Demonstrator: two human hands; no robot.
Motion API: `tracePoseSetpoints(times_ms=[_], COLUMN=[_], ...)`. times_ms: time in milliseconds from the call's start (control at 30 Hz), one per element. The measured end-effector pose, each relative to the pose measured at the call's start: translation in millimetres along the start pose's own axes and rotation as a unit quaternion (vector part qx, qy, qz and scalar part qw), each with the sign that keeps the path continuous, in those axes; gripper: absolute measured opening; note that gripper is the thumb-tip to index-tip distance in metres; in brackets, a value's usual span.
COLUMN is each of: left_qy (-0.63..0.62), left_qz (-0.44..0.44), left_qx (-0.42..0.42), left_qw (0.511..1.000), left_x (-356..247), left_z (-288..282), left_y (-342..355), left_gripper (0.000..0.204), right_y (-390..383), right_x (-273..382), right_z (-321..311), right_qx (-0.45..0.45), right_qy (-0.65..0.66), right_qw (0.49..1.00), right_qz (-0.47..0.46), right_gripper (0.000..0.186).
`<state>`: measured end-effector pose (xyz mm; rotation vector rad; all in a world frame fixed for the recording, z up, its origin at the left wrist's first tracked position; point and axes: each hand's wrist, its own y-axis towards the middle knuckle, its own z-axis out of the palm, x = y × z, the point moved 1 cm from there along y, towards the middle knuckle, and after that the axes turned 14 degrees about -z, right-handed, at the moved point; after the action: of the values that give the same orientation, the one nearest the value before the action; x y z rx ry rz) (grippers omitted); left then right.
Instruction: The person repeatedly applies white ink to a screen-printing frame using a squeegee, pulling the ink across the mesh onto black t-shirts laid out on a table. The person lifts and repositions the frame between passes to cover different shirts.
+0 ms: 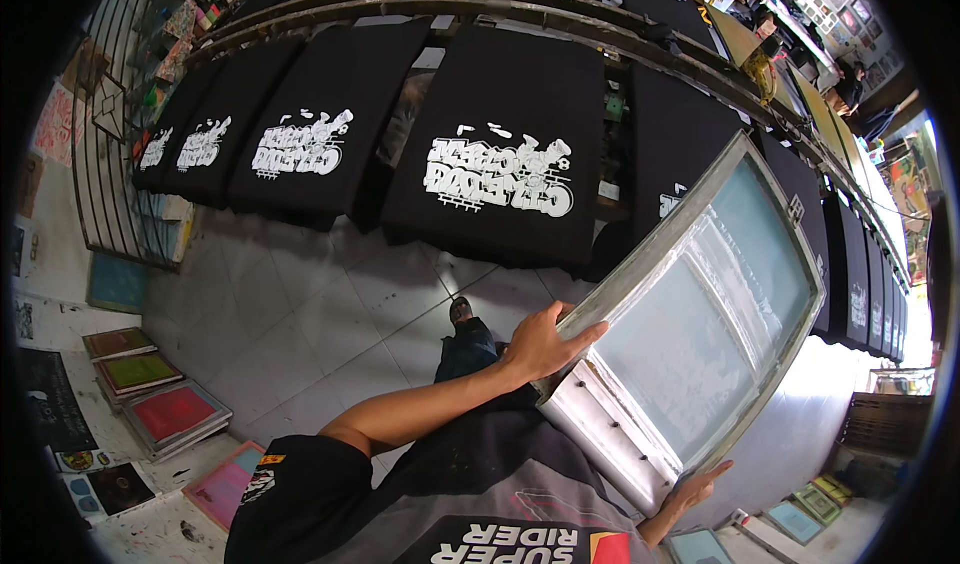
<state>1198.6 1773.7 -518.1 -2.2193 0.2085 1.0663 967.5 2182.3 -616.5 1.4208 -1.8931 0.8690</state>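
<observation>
A large screen printing frame [640, 264], with pale blue-grey mesh and white ink smears, is held tilted in front of my body. My left hand [548, 344] grips its left edge near the close end, thumb over the rim and the other fingers partly hidden. At the near right corner, my right hand [690, 494] supports the frame, one finger stretched along its side and the rest mostly hidden. A whitish bar [610, 429] with several dark bolts runs along the frame's near end. Beyond it, a black shirt [500, 94] with a white print lies flat on a board.
More printed black shirts [310, 104] hang over boards in a curved row to both sides. A metal rail [480, 6] runs behind them. Several coloured screens [175, 414] lie stacked at the left, beside the tiled floor [300, 304]. My foot [460, 311] shows below.
</observation>
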Motion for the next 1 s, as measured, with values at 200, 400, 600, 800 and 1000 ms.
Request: tracePoseSetpoints(times_ms=[200, 400, 600, 800, 1000], left_qy=[0.002, 0.001, 0.034, 0.054, 0.054], left_qz=[0.003, -0.036, -0.036, -0.054, -0.057], left_qx=[-0.016, -0.040, -0.064, -0.069, -0.077], left_qw=[1.000, 0.999, 0.997, 0.995, 0.994], left_x=[14, 6, 8, 14, 15], left_z=[7, -1, -14, -30, -35], left_y=[7, 10, 47, 66, 64], left_gripper=[0.107, 0.143, 0.145, 0.149, 0.149], right_y=[3, -17, -49, -50, -88], right_x=[-3, 16, 33, -3, 63], right_z=[-1, 1, 17, 43, 20], right_qx=[0.007, -0.016, -0.012, -0.051, -0.048], right_qy=[-0.004, 0.057, 0.162, 0.032, 0.085], right_qw=[1.000, 0.998, 0.986, 0.997, 0.994], right_qz=[0.002, 0.021, -0.018, -0.043, -0.055], right_gripper=[0.092, 0.091, 0.086, 0.089, 0.088])
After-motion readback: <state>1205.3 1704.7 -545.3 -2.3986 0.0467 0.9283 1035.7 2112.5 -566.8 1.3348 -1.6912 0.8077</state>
